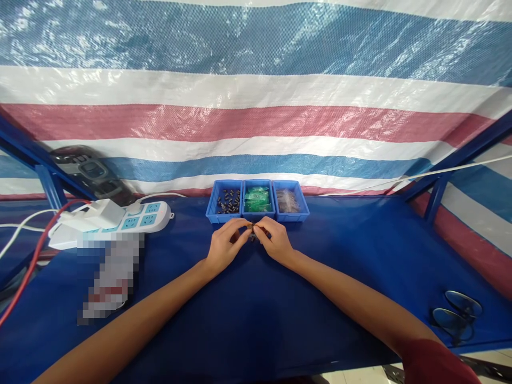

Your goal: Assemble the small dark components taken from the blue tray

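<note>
Both hands meet at the middle of the blue table, just in front of three blue bins. My left hand (227,245) is closed, thumb and forefinger pinching a small brownish part (250,227). From the other side my right hand (275,241) pinches at the same spot, its fingertips against the part. Fingers hide most of the part, and its shape is too small to tell. A small dark piece (252,238) shows just below the fingertips. The left bin (226,218) has many small dark metal pieces, the middle bin (258,214) green packets, the right bin (293,217) clear plastic bags.
On the left, a white power strip (162,214) holds plugs and cables, with a red cable (35,256) nearby. A blurred-out object (114,272) lies before it. Eyeglasses (454,318) rest at the right. Blue frame bars and a striped sheet (256,122) stand behind.
</note>
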Available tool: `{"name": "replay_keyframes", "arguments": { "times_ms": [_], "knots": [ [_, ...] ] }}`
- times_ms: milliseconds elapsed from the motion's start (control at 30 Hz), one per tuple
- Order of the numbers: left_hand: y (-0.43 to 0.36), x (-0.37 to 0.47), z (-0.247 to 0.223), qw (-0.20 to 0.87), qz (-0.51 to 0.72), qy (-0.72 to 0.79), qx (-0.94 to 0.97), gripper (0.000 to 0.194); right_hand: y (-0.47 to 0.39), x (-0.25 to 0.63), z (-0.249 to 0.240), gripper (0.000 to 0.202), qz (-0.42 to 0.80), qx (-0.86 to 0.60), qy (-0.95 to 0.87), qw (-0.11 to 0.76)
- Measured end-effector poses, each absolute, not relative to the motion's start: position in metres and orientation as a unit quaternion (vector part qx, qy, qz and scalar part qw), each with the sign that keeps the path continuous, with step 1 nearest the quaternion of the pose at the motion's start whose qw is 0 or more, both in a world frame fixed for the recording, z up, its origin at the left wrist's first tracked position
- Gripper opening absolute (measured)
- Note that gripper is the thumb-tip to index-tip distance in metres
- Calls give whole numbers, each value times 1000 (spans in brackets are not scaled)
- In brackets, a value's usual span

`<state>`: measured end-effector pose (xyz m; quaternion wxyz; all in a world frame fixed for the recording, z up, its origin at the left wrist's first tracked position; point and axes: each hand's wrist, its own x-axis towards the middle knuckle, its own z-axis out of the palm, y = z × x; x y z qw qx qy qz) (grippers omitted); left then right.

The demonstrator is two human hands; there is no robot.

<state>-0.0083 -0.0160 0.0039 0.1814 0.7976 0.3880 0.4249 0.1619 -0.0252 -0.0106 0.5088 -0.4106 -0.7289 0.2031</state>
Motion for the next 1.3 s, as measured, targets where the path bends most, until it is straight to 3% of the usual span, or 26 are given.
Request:
{"name": "replay_keyframes", "arguments": {
  "times_ms": [333, 633, 1000, 1300],
  "knots": [
    [-13, -11, 1, 157, 446, 374, 798, 19, -26, 162, -11, 25, 203, -419, -709, 530],
    [-12, -11, 1, 187, 405, 378, 811, 43, -29, 162, -12, 18, 200, -384, -736, 520],
    [-12, -11, 2, 238, 393, 369, 808, 46, -29, 162, -13, 20, 207, -377, -752, 500],
    [-13, -9, 3, 215, 426, 420, 772, 24, -25, 163, -14, 21, 265, -415, -692, 528]
  ]
}}
